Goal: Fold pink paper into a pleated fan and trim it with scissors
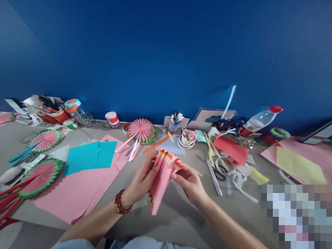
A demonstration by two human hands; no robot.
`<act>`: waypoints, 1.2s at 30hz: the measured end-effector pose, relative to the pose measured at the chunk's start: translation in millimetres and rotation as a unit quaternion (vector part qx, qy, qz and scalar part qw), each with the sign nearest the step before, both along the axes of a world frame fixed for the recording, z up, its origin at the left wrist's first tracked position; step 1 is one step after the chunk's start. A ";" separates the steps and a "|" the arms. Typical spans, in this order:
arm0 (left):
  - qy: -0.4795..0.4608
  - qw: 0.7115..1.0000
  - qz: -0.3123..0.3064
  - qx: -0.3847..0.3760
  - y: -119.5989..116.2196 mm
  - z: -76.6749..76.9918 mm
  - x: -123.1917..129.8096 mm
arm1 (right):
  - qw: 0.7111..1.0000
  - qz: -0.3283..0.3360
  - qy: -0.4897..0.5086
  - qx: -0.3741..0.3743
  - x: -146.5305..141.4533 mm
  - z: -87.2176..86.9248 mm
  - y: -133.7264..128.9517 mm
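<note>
A pleated pink paper fan (164,176) with orange and yellow edges is held up above the grey table, folded into narrow accordion strips. My left hand (146,176) grips its left side, thumb laid across the folds; a red bead bracelet circles that wrist. At the fan's upper right, my right hand (188,181) pinches the pleated edge between thumb and fingers. Part of the fan is hidden behind both hands. Just beyond lies a finished round fan (141,130) in orange, pink and lilac, over a green-edged one.
Pink sheets (70,193) and blue paper (84,157) lie on the left, beside green-edged round fans (45,176). Scissors (219,173), a cutter knife (214,178) and paper strips are at right. A plastic bottle (260,119) leans near the blue wall (166,62).
</note>
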State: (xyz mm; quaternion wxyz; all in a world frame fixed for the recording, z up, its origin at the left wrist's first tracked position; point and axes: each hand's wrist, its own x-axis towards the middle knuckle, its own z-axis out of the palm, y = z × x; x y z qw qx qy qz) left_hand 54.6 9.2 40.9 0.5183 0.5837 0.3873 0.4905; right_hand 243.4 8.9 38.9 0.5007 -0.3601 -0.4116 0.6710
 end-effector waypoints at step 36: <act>0.067 0.994 0.072 0.055 -2.9 -28.6 9.1 | 0.998 0.064 0.017 0.001 12.8 -11.0 -7.9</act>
